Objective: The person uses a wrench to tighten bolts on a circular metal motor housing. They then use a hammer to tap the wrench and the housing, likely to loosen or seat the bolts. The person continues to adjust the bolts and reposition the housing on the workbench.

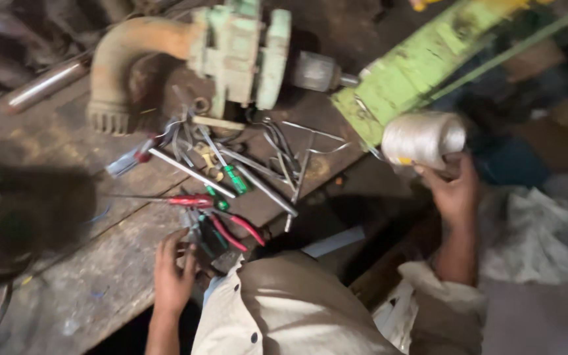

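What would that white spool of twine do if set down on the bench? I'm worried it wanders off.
The spool of twine looks round and barrel-shaped, so on its side it would probably roll, especially near the workbench edge. Its wound surface seems soft, likely giving the right hand good friction. It appears fairly light, held up from beneath by one hand.

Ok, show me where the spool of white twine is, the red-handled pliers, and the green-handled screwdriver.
spool of white twine [422, 137], head view, on its wound side.
red-handled pliers [243, 228], head view, on one red handle.
green-handled screwdriver [235, 179], head view, on the green grip.
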